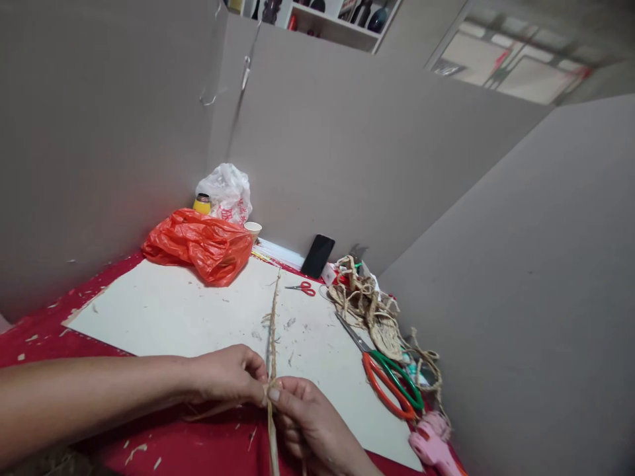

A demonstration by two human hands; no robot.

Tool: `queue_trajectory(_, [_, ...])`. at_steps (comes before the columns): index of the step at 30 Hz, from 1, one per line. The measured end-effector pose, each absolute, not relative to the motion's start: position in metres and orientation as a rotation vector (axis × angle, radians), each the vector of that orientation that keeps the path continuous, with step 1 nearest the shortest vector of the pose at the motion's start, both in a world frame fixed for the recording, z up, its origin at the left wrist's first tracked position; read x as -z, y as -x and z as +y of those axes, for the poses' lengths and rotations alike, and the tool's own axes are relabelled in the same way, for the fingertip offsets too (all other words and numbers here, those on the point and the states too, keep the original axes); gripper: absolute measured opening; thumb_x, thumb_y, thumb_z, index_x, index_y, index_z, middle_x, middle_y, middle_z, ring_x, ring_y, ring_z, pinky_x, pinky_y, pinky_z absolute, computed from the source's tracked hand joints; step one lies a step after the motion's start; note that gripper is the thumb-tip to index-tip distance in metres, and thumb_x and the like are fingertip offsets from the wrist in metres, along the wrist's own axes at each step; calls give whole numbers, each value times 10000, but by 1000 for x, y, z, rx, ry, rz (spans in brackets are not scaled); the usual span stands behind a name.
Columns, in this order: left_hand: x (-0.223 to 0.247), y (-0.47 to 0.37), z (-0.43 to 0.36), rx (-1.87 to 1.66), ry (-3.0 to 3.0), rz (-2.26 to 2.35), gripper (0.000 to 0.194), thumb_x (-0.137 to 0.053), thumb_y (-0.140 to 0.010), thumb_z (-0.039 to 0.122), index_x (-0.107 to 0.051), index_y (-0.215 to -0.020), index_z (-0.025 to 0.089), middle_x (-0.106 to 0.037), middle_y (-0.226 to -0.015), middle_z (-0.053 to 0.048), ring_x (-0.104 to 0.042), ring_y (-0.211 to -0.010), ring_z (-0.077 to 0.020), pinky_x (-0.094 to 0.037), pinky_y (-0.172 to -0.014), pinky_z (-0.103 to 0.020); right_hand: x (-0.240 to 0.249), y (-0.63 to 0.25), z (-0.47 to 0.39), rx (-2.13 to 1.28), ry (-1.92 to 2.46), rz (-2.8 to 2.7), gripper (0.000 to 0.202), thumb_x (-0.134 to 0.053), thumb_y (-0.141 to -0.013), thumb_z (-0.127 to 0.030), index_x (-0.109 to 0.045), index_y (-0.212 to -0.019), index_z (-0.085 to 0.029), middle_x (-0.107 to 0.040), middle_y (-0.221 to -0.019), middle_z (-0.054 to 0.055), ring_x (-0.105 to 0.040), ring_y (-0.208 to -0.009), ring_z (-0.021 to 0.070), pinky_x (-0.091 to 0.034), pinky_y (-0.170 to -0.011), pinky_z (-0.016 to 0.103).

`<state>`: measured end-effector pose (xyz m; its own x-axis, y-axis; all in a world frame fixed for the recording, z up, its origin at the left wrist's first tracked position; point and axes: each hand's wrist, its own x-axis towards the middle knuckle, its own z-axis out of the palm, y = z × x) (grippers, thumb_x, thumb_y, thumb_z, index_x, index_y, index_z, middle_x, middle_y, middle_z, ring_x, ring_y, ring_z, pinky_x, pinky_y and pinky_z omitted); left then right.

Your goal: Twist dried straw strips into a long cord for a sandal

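Head view is showing a braided straw cord [273, 324] running from between the hands away over a white board [188, 317], its unbraided lower strands passing out of the frame at the bottom. The left hand [231, 375] is pinching the cord at the board's near edge, the tip of its grip partly hidden behind the strands. The right hand [312, 416] is meeting it there, its grip pressing thumb and forefinger together on the same spot, the other fingers curling underneath. A loose strand is trailing beneath the left wrist, mostly covered.

Beyond the cord's middle, small red-handled scissors [304, 288] are lying on the board. To the right, large scissors [380, 370] with green and orange handles are resting beside a tangle of straw rope [372, 307], whose lower layers are hiding one another. A pink tool [432, 441] is sitting at the near right corner, running out of frame.

Farther back, a black phone [318, 256] is leaning near the wall. An orange-red plastic bag [208, 244] is slumping on the board's far left, partly screening a paper cup [253, 229] and a yellow jar [202, 204]. Behind, a white plastic bag [228, 188] is carrying red printed characters, too creased to read. Red cloth is covering the worktop [198, 443]. Overhead, shelves [332, 30] are being cut off by the top edge.
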<state>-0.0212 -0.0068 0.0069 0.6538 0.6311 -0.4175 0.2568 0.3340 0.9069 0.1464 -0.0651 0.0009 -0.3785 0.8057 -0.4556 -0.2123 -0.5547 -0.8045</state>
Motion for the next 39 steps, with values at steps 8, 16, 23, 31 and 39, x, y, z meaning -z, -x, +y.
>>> queue_trajectory(8, [-10, 13, -8, -157, -1050, 913, 260, -556, -503, 190, -456, -741, 209, -511, -459, 66, -293, -349, -52, -194, -388, -168, 0, -151, -62, -1987, 1213, -940, 313, -690, -745, -409, -545, -667, -143, -297, -405, -115, -143, -345, 23, -83, -343, 189])
queue_trajectory(16, [0, 14, -1, -184, -1388, 831, 192, -563, -652, 316, -587, -596, 133, -469, -493, 44, -317, -471, -66, -223, -461, -213, 7, -158, -58, -1956, 1241, -1063, 325, -698, -725, -424, -605, -673, -117, -370, -414, -93, -196, -345, 26, -102, -368, 196])
queue_trajectory(23, [-8, 12, -2, -22, -1208, 836, 205, -555, -660, 356, -529, -566, 176, -314, -365, 90, -184, -323, -55, -115, -374, -236, 4, -164, -59, -1711, 1373, -1467, 284, -615, -808, -385, -683, -789, -111, -528, -620, -21, -369, -557, 77, -277, -533, 194])
queue_trajectory(31, [4, 1, -12, -188, -1238, 889, 156, -469, -638, 247, -545, -531, 164, -359, -372, 66, -234, -358, -66, -141, -396, -237, -18, -165, -66, -1309, 1509, -1913, 262, -419, -893, -222, -661, -814, -161, -639, -764, 23, -557, -740, 150, -392, -706, 231])
queue_trajectory(39, [2, -7, -21, -305, -1165, 755, 194, -475, -636, 263, -565, -514, 142, -598, -560, -17, -492, -540, -111, -369, -577, -230, -10, -157, -83, -1434, 1663, -1557, 323, -358, -901, -345, -516, -679, -172, -481, -506, -24, -424, -477, 107, -349, -492, 209])
